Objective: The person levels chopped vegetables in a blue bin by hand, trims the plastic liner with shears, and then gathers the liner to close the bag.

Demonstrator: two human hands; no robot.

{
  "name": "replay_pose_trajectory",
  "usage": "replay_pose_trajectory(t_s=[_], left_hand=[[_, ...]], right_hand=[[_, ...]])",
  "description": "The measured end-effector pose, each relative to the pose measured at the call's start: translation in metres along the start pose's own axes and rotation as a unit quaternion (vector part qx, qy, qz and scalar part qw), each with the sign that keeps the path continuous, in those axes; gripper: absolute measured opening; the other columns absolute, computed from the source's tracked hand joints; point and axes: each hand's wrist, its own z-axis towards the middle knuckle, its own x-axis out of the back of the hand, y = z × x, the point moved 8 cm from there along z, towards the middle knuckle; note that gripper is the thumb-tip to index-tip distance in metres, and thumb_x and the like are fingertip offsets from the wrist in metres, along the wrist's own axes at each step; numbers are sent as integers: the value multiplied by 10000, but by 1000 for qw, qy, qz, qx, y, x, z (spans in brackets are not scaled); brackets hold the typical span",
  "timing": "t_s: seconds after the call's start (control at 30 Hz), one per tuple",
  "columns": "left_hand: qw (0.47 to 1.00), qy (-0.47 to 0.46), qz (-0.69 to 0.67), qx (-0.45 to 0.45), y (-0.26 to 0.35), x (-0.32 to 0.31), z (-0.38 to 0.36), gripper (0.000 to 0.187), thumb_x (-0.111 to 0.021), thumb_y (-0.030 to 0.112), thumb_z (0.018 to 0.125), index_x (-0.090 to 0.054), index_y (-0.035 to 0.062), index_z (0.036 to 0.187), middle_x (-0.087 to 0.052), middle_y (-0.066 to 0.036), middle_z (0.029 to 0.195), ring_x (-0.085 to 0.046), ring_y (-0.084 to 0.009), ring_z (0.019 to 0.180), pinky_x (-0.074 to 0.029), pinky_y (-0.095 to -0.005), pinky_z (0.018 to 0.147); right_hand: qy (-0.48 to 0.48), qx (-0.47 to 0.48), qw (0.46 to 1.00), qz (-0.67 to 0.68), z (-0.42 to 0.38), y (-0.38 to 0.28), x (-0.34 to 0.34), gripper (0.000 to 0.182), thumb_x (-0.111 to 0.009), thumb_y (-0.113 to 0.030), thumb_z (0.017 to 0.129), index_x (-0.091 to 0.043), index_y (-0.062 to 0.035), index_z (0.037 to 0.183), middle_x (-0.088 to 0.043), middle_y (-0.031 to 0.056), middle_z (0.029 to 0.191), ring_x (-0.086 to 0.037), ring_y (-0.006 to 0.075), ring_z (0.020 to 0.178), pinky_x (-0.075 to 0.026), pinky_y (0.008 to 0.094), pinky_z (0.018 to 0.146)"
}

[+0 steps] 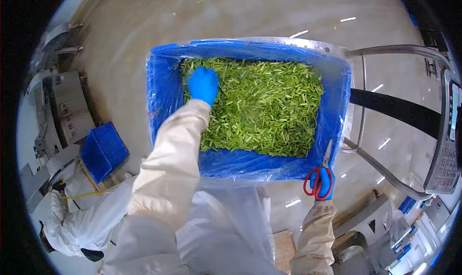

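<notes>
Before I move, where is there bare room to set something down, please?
Mostly bare: floor beyond the crate, and between it and the left bin. Crowded: the crate, with greens inside and scissors at its near right corner.

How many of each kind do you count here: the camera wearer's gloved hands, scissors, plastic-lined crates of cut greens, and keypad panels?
Gloved hands: 2 (left hand, right hand)
Scissors: 1
Plastic-lined crate: 1
Keypad panel: 1
Total: 5

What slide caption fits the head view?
Gloved left hand at cut green stems in a lined blue crate; right hand holds red-handled scissors.
</notes>
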Motion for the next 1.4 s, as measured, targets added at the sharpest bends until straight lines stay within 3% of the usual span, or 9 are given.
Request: replay_pose_trajectory(t_s=[0.13,0.2,0.43,0.53,0.77,0.9,0.97,1.13,1.4], left_hand=[[999,1,-49,-4,23,-63,-45,178,-655,184,711,-620,80,851,-588,-121,801,-561,-316,757,-463,-408,674],[945,-16,-272,181,-12,-123,-62,205,-691,211,681,-628,104,844,-594,-121,825,-569,-301,751,-462,-393,678],[864,106,-420,258,4,-120,-83,163,-683,107,681,-590,49,802,-584,-117,803,-547,-241,701,-453,-345,670],[951,129,-259,113,40,-83,-76,150,-683,104,677,-586,53,779,-559,-135,872,-517,-295,778,-427,-366,721],[981,92,-142,94,45,-73,-78,134,-690,118,678,-599,72,765,-551,-126,848,-521,-289,785,-428,-364,716],[861,20,-464,209,32,-55,-89,62,-612,98,755,-595,55,797,-583,-55,667,-559,-176,568,-451,-288,531],[636,-110,-682,344,53,-44,-105,45,-593,73,781,-573,74,822,-593,-42,714,-563,-159,620,-458,-284,557],[487,-126,-778,376,87,7,-114,33,-562,93,812,-550,77,838,-598,-78,746,-570,-183,645,-465,-294,585],[652,-85,-674,336,100,32,-126,125,-595,106,812,-607,33,913,-625,-48,814,-569,-113,709,-452,-244,625]], right_hand=[[2,-3,1000,-10,1,-4,-3,212,-515,-224,866,-514,-15,900,-525,80,590,-478,146,429,-383,245,359],[12,-25,1000,-9,1,-2,0,150,-524,-164,850,-512,-17,878,-521,75,586,-480,141,430,-381,240,368],[17,-27,999,8,2,-1,-2,148,-530,-164,845,-517,-19,872,-525,78,591,-489,150,431,-396,244,370],[18,-28,999,-4,1,-5,-3,162,-536,-176,841,-514,-19,874,-522,78,593,-493,154,433,-401,246,370],[13,-31,999,-2,0,-2,-1,182,-541,-167,831,-514,-15,928,-509,74,596,-486,161,437,-389,256,369],[47,-12,992,-113,-18,-28,-39,152,-544,-109,819,-509,-12,931,-493,60,599,-475,145,445,-370,251,377],[-53,-20,997,-58,-32,-41,-95,152,-549,-77,815,-513,-23,952,-482,31,614,-470,123,461,-367,236,399],[-158,-74,980,-99,-50,-4,-174,279,-635,-100,797,-517,-17,1036,-516,20,675,-491,94,528,-396,227,444],[-164,-42,978,-118,-45,-1,-214,213,-600,-132,838,-533,-29,1012,-534,13,713,-519,82,587,-428,220,500]])
